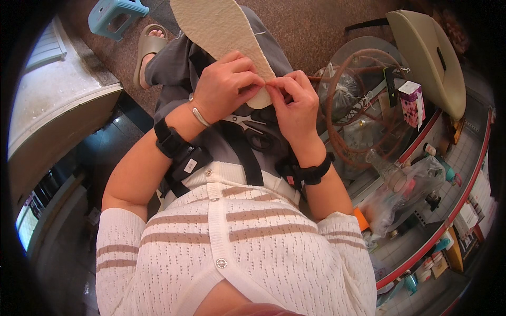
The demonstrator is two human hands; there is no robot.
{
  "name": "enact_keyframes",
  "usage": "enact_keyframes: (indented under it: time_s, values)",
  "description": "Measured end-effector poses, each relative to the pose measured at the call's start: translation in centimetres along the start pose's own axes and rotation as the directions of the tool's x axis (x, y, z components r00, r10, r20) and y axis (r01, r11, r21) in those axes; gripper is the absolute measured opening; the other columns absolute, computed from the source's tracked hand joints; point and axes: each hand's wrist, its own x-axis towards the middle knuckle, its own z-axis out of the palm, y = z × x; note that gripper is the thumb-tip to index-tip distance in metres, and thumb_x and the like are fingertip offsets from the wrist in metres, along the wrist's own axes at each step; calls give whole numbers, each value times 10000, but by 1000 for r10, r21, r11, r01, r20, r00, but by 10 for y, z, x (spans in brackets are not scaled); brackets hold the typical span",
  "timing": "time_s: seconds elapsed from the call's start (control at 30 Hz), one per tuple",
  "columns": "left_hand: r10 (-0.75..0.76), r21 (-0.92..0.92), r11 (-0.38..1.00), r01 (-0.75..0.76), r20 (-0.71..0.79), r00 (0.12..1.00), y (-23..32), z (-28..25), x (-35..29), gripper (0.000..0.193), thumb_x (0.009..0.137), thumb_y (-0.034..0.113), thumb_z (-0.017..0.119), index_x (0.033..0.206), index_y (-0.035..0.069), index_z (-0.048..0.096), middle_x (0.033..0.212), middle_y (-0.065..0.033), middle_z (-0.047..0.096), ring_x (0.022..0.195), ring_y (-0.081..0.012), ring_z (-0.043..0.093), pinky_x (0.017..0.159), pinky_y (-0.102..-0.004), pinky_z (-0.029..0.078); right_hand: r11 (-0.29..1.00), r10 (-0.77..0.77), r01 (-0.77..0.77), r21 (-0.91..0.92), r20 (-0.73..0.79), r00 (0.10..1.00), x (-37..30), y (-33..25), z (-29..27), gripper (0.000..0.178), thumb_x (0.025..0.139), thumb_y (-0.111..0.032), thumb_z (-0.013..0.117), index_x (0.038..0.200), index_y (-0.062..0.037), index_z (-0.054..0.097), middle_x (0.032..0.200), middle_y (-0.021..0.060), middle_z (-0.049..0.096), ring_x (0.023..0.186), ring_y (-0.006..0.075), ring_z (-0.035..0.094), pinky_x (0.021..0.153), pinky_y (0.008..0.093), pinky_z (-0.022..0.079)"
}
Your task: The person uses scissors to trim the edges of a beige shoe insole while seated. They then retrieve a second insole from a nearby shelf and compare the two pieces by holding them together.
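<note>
One beige, sole-shaped insole of textured fabric (224, 31) extends above the person's lap (broad end away, narrow end toward the body). Two grips are closed on it: the left grip (227, 87) and the right grip (296, 102) pinch near its right edge, fingertips almost meeting. One pair of silver scissors with black handles (243, 124) lies just below the narrow end. One pale-blue plastic stool (103, 12) stands at upper left, near one grey-beige slipper (153, 46).

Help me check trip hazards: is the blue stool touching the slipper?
Apart. The head view shows a strip of brown floor between the blue stool and the slipper.
</note>
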Motion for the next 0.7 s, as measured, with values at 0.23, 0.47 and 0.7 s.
enact_keyframes:
  time_s: [0.23,0.47,0.7]
  values:
    - [76,21,997,-75,-29,997,-5,2,-2,135,630,86,726,742,102,653,740,2,564,714,-180,559,595,-274,488,996,22,-21,88,-12,1000,0,2,2,89,736,9,694,797,-15,634,723,69,531,582,160,546,514,259,432]
    - [104,32,994,-103,-26,994,-6,1,2,116,652,118,708,754,119,653,736,9,560,702,-171,558,568,-271,483,996,-3,2,93,18,1000,4,4,-1,118,717,46,703,781,10,610,699,52,520,593,118,521,531,235,420]
    - [49,110,992,-56,72,996,-3,-2,6,77,694,164,686,716,124,623,1076,-4,569,1047,-219,504,854,-327,401,993,33,-39,108,61,998,7,5,-5,119,698,11,718,761,-11,618,703,82,534,583,181,555,521,279,441]
